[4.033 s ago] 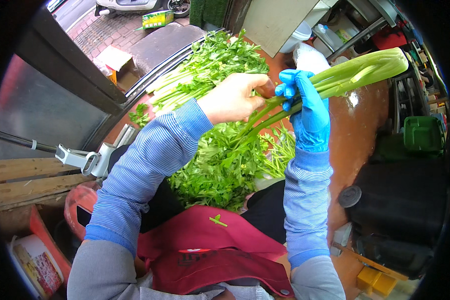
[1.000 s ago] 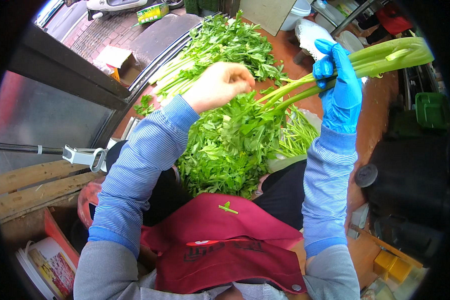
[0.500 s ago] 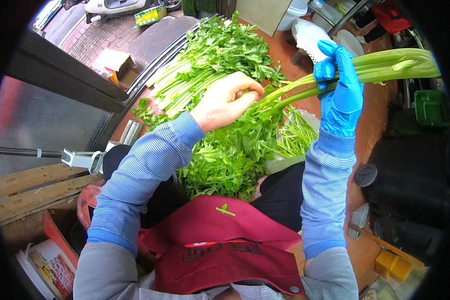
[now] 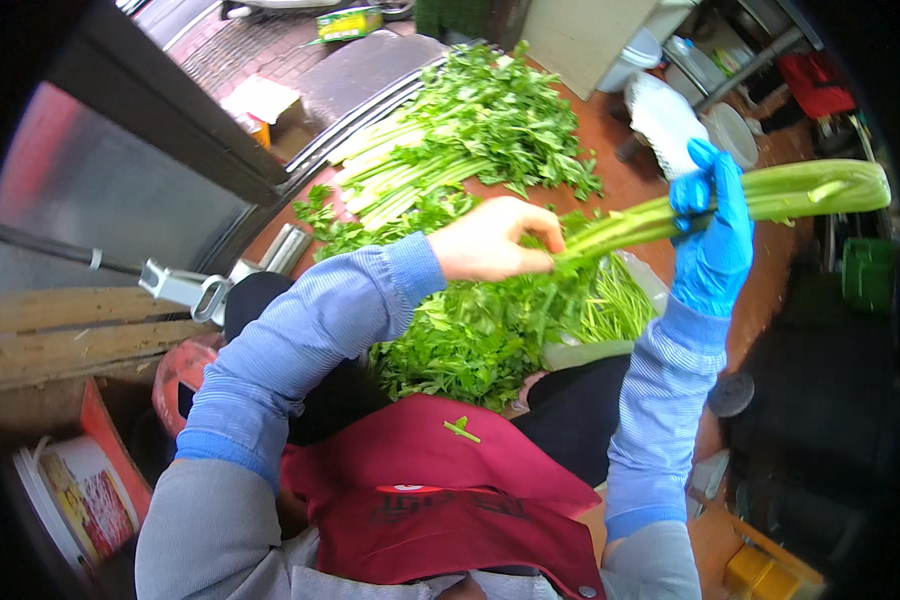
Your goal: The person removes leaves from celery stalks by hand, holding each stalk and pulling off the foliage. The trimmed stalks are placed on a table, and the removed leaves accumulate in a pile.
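Note:
My right hand (image 4: pixel 712 235), in a blue glove, grips a bunch of celery (image 4: pixel 800 190) around its pale green stalks. The root end points right, and the leafy end slopes down to the left. My bare left hand (image 4: pixel 498 240) is closed in a pinch at the leafy end of the same bunch; its fingertips partly hide what they grip. Below both hands, a heap of loose celery leaves (image 4: pixel 460 345) lies between my knees. Beside it, thin green stems (image 4: pixel 610 305) rest in a clear plastic bag. More celery bunches (image 4: pixel 470 130) are laid out on the floor beyond.
A glass door (image 4: pixel 110 190) with a dark frame stands at left, and a sill separates the floor from the pavement. A white bucket (image 4: pixel 75 500) sits at lower left. White stools (image 4: pixel 660 115), a green bin (image 4: pixel 867 270) and dark containers stand at right. My apron (image 4: pixel 440 470) carries a stem scrap.
Both hands and the celery bunch have moved lower and to the right in the picture, partly because the whole view has shifted. My left fingers are now against the bunch's leafy end.

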The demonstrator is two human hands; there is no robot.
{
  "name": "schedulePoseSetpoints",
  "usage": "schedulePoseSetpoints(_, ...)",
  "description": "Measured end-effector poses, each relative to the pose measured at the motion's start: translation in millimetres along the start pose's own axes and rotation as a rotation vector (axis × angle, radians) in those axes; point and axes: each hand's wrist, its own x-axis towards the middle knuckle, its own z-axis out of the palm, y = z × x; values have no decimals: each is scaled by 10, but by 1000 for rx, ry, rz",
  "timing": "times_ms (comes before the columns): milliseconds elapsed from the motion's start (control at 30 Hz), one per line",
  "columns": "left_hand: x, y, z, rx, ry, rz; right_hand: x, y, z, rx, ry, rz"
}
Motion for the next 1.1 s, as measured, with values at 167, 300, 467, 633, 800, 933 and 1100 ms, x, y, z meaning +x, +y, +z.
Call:
schedulePoseSetpoints(167,-130,216,-80,244,-183,36,-31,63,71,-45,-98,28)
schedulePoseSetpoints(300,-215,246,-68,579,-96,-12,-55,43,86,-57,-12,24)
schedulePoseSetpoints(467,-311,13,-88,264,242,-22,31,85,-43,107,88,118)
schedulePoseSetpoints(633,-632,-568,-491,-295,437,-273,138,-171,-438,201,146,-3)
schedulePoseSetpoints(800,-633,-282,-483,584,92,-291,92,-176,-393,71,218,-39)
schedulePoseSetpoints(933,-479,132,-593,402,790,-8,95,-123,-295,-7,187,-28)
schedulePoseSetpoints(1100,-239,320,17,157,432,287,88,-34,-159,59,162,-9)
